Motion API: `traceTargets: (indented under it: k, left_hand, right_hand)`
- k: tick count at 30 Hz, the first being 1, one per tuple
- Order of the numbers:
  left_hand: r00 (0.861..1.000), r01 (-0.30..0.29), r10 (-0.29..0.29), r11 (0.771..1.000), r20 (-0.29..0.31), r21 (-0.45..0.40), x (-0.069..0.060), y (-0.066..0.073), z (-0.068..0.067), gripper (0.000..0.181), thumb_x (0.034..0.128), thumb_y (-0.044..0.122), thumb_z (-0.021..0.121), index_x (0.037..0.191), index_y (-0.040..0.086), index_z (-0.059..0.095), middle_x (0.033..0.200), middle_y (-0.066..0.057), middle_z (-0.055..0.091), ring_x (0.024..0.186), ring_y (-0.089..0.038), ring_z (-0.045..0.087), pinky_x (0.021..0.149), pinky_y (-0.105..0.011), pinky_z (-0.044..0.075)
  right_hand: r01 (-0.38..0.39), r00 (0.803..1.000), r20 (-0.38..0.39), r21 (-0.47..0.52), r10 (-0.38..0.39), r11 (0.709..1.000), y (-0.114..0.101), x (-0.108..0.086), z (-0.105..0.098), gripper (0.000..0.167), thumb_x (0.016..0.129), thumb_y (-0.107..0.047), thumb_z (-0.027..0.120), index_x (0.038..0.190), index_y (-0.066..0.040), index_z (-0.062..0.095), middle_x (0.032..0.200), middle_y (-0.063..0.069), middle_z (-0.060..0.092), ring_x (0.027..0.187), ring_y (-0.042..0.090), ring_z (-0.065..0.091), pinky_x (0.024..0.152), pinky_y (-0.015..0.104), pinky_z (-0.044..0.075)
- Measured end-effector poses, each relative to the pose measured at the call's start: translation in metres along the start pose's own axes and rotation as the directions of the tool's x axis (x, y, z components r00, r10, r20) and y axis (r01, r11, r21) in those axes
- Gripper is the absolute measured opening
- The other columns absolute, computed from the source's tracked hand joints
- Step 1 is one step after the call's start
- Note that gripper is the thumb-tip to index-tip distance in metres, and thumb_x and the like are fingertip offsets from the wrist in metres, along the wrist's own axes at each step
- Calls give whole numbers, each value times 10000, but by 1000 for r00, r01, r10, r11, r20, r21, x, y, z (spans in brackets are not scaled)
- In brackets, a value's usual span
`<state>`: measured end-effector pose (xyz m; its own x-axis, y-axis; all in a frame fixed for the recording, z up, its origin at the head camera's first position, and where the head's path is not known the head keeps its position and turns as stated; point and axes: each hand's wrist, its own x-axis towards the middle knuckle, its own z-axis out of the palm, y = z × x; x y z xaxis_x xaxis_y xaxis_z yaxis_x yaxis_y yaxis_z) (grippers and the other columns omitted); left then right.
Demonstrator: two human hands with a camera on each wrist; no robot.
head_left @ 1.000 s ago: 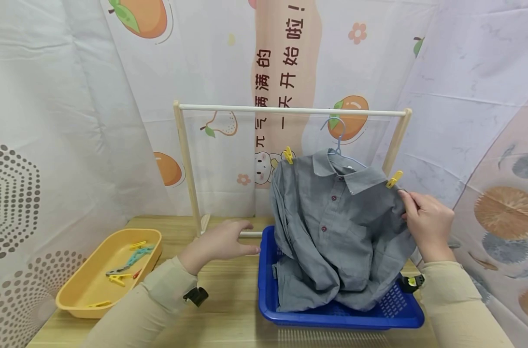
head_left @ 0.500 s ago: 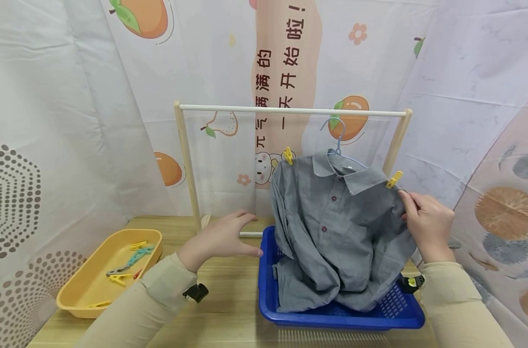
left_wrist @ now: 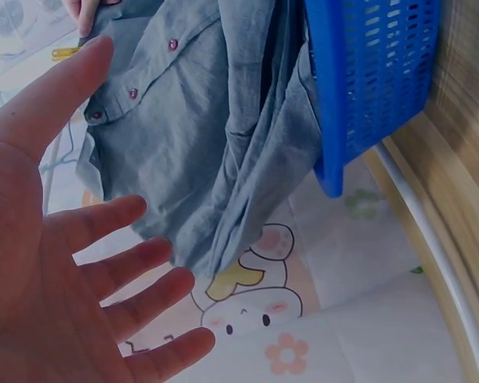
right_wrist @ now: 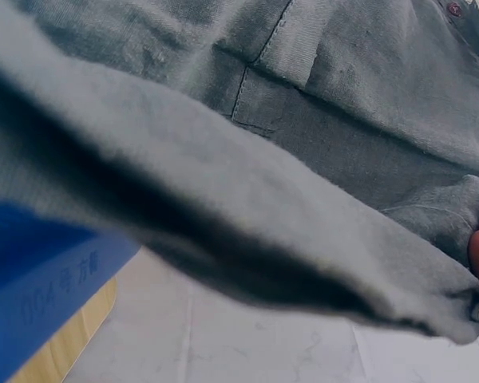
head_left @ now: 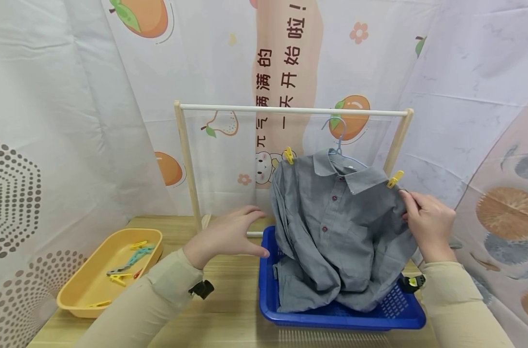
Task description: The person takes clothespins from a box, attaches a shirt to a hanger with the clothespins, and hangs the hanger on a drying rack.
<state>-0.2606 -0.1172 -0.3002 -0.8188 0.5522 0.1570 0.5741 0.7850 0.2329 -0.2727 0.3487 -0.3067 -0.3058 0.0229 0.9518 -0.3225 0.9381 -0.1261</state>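
Note:
A grey button-up shirt (head_left: 324, 208) is on a light blue hanger (head_left: 339, 135), its lower part lying in a blue basket (head_left: 342, 320). One yellow clothespin (head_left: 288, 155) stands on its left shoulder and another yellow clothespin (head_left: 394, 179) on the right one. My right hand (head_left: 431, 222) pinches the shirt at the right shoulder, just beyond the clip. Apart from the shirt, my left hand (head_left: 229, 237) reaches toward its left side, thumb and fingers spread and holding nothing. In the left wrist view the palm of the left hand (left_wrist: 88, 263) faces the shirt.
Behind the shirt stands a rack with a white rail (head_left: 290, 109) and wooden posts; the hanger's hook is just below the rail. A yellow tray (head_left: 85, 280) at the left holds several clothespins (head_left: 137, 258). Printed curtains (head_left: 211, 58) surround the wooden table.
My left hand has moved slightly right, toward the shirt and the basket, with its fingers spreading wider. My right hand and the shirt have stayed in place.

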Motion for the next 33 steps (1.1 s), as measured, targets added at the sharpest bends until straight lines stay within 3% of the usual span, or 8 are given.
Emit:
traceTargets:
  k: [8,16,21,33]
  left_hand:
    - [998,-70,70,997,-1,41,11,16,0,985,725,723,782,1507,188,511,1548,-11,437,1406,-257,412,1106,-480,396]
    - [993,-116,113,991,33,72,23,28,4,983,729,736,767,1514,206,506,1558,-19,424,1408,-265,403,1095,-500,398]
    - [985,-158,152,985,85,70,30,36,8,945,751,693,787,1516,217,501,1564,-25,410,1409,-273,397,1091,-493,408]
    - [969,-215,204,974,138,66,44,50,22,893,757,665,804,1497,252,520,1540,3,423,1384,-249,416,1064,-463,440]
  right_hand:
    - [-3,1000,-6,2,3,1000,4,-1,-1,184,911,-154,774,805,-4,789,598,133,665,500,336,620,556,109,301]
    - [-11,1000,27,-21,11,1000,4,-2,-3,239,959,-195,725,828,-5,790,627,131,675,518,318,629,531,217,368]
    - [-6,999,42,-31,7,999,4,-2,-3,272,976,-213,705,836,5,787,628,138,672,512,311,631,531,263,382]
    - [-17,1000,11,1,16,1000,5,-1,-2,198,935,-181,754,849,-10,803,652,143,690,517,324,631,555,215,369]
